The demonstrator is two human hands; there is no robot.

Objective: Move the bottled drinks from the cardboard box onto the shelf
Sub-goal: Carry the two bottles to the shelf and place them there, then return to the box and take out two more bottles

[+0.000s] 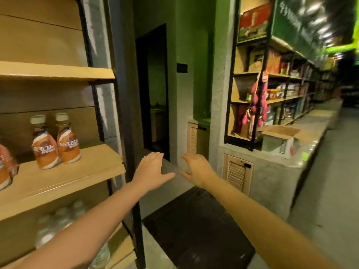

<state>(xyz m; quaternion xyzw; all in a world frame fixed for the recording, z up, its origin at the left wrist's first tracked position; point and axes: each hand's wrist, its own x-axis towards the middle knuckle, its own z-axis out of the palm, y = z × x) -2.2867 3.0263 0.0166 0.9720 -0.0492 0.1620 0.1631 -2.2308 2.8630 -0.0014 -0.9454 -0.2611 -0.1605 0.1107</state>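
- Two bare hands reach out in front, side by side and near each other, with nothing in them.
- The left hand (150,168) is open, palm down, with the thumb sticking out to the right.
- The right hand (196,168) is open too, with its fingers spread and bent a little, and its thumb pointing to the left.
- The two thumbs come close but do not touch.
- Both hands float over a grey ledge (171,171), well apart from the bottles and from the box.
- On the left is a wooden shelf (77,171) with a black metal frame.
- Two orange coffee bottles (56,142) with pale caps stand upright on that shelf, side by side and touching.
- More orange bottles (5,166) show at the far left edge of the same shelf, cut off by the edge of the view.
- The board above them (58,71) has nothing on it that I can see.
- Under the shelf sit some clear bottles with white caps (64,222), but they look blurry.
- The cardboard box (281,140) is far off to the right, on a grey counter (310,129), with its flaps open.
- I cannot see what is inside the box.
- Behind the box is a long row of shelves (287,90) full of packets and boxes.
- Some red bags (256,105) hang down the front of those shelves.
- A dark mat (198,230) lies on the floor under the arms.
- A dark doorway (153,90) is straight ahead, between the two sets of shelves.
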